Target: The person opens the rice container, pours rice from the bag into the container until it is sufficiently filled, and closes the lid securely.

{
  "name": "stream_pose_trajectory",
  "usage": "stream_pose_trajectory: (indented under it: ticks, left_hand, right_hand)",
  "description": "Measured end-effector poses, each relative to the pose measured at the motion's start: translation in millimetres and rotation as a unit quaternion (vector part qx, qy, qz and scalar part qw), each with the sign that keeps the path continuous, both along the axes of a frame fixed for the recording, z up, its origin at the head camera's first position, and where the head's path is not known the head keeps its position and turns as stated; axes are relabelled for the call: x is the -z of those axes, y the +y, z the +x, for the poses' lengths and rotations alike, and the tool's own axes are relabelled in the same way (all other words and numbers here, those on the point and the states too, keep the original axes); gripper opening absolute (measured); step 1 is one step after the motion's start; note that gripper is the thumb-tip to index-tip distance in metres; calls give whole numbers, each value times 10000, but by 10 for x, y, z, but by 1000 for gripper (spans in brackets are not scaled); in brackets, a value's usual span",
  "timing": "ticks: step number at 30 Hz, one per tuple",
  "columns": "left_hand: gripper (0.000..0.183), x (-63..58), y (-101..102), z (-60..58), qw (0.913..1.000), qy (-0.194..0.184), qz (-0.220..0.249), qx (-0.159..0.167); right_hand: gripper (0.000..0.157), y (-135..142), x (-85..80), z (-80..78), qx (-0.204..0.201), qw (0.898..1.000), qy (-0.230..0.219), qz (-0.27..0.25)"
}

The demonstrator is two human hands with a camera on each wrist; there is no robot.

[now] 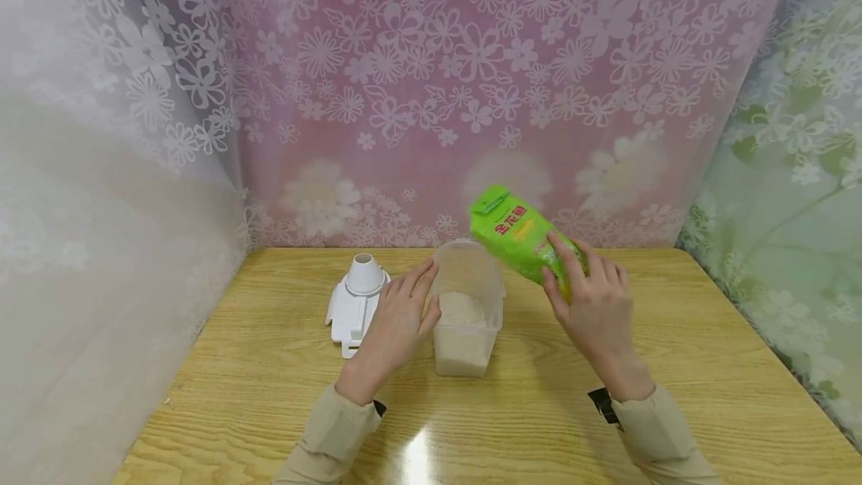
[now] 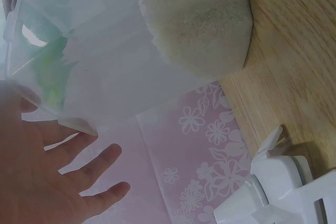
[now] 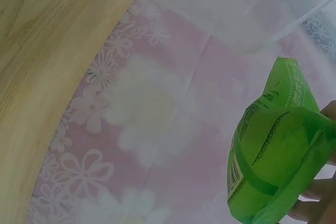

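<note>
My right hand (image 1: 595, 305) grips a crumpled green rice bag (image 1: 515, 234) by its lower end, thumb on one side and fingers on the other. The bag is tilted, its top toward the upper left, just above and right of a translucent plastic container (image 1: 468, 343). White rice (image 2: 199, 24) fills the container's lower part, and it stands upright on the table. At the container's left side is my left hand (image 1: 400, 313), fingers extended, the thumb and forefinger right at the rim. The left wrist view shows its other fingers (image 2: 100, 161) spread apart and holding nothing.
A white plastic lid-like part (image 1: 350, 313) with a cone-shaped spout (image 1: 364, 274) lies left of the container, partly behind my left hand. The wooden table (image 1: 256, 395) ends at a pink flowered curtain (image 1: 404, 96), with more curtains on both sides.
</note>
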State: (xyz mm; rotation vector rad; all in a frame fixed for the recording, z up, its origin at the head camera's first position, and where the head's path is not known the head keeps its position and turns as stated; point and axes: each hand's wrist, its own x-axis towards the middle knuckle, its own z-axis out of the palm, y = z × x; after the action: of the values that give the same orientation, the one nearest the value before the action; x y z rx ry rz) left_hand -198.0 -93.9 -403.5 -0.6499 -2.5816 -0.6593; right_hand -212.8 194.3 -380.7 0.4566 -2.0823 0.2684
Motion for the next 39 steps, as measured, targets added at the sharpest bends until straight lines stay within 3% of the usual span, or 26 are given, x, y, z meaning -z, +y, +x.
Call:
stream_pose_trajectory:
  ticks: [16,25,39]
  left_hand:
    - [50,-18,-5,-1,10000,12,14,29]
    - [50,-10,-7,12,10000,-49,4,26]
    - [50,-6,-15,3,10000,30,-13,3]
  right_hand:
    - [46,117,106,-126,347,9968,-431,-582]
    - [43,202,210,-186,676,9927,-755,-660]
    - [42,273,300,-245,833,9895,-942,-715]
